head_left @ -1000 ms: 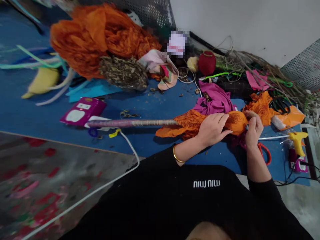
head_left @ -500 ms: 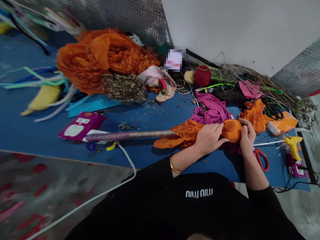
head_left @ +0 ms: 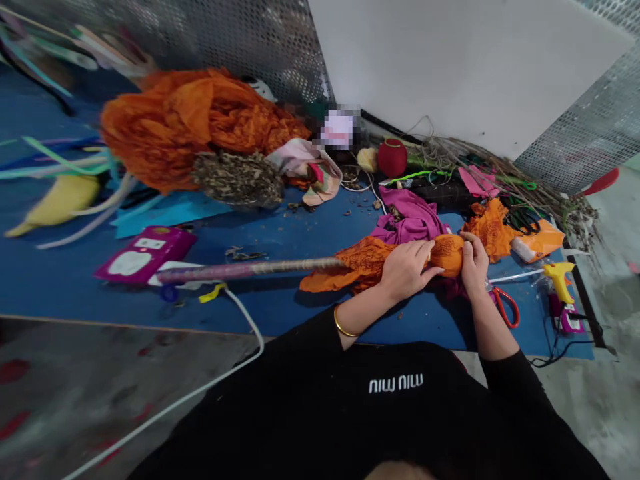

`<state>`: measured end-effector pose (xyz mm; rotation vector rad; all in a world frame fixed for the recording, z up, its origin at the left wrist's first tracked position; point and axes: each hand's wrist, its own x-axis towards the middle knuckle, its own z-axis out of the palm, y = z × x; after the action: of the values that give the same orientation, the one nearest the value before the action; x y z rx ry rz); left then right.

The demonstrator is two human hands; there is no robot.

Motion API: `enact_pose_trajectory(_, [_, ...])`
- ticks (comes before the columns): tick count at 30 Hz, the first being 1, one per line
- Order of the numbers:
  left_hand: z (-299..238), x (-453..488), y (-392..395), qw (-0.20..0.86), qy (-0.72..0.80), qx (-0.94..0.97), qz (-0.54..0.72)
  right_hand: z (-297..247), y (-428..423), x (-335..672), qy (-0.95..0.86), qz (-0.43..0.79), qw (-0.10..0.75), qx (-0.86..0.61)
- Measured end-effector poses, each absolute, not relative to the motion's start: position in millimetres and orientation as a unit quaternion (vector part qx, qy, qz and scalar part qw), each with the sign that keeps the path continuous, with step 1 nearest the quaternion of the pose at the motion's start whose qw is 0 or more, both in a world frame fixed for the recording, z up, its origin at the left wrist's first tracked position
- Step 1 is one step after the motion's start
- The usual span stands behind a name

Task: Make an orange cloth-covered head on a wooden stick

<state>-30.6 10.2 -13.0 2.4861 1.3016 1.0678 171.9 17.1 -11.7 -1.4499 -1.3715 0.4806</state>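
An orange cloth-covered ball (head_left: 447, 256) with a dark print sits at the right end of a wrapped stick (head_left: 250, 269). My left hand (head_left: 407, 268) closes round the gathered orange cloth (head_left: 363, 259) just left of the ball, thumb and fingers at its edge. On the ball's right side my right hand (head_left: 474, 263) presses with its fingertips, closed on it. Loose cloth spreads leftward from my left hand over the stick. Directly behind the ball lies a crumpled magenta cloth (head_left: 413, 213).
Red-handled scissors (head_left: 509, 308) and a yellow glue gun (head_left: 560, 279) lie to the right. A large orange cloth heap (head_left: 195, 127), a bag of dried plant matter (head_left: 240, 179) and a purple packet (head_left: 150, 253) occupy the left. Dry twigs (head_left: 530, 170) line the back right.
The whole view has shifted, so things on the table appear a little farther left. Both hands keep their hold on the cloth-covered ball, with little other visible change.
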Motion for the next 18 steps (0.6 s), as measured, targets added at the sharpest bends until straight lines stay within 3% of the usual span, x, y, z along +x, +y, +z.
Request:
enact_pose_trajectory(5, [-15.3, -29.8, 11.2, -0.005, 0.399, 0.797, 0.454, 17.3, 1.2, 169.9, -0.551, 0.182, 0.556, -0.595])
enact_pose_trajectory(11, [-8.6, -30.1, 10.3, -0.02, 0.374, 0.782, 0.498, 89.7, 36.5, 198.3, -0.65, 0.087, 0.498, -0.567])
enact_pose_trajectory(14, [-9.2, -29.3, 9.9, -0.004, 0.362, 0.786, 0.5, 110.9, 109.3, 212.3, -0.708, -0.003, 0.417, -0.571])
enact_pose_trajectory(16, [-10.0, -28.6, 9.7, 0.012, 0.355, 0.793, 0.495, 118.9, 164.6, 211.8, -0.71, -0.057, 0.318, -0.625])
enact_pose_trajectory(18, [-10.2, -28.4, 9.9, 0.017, 0.354, 0.795, 0.493, 124.4, 214.2, 203.5, -0.719, -0.051, 0.269, -0.639])
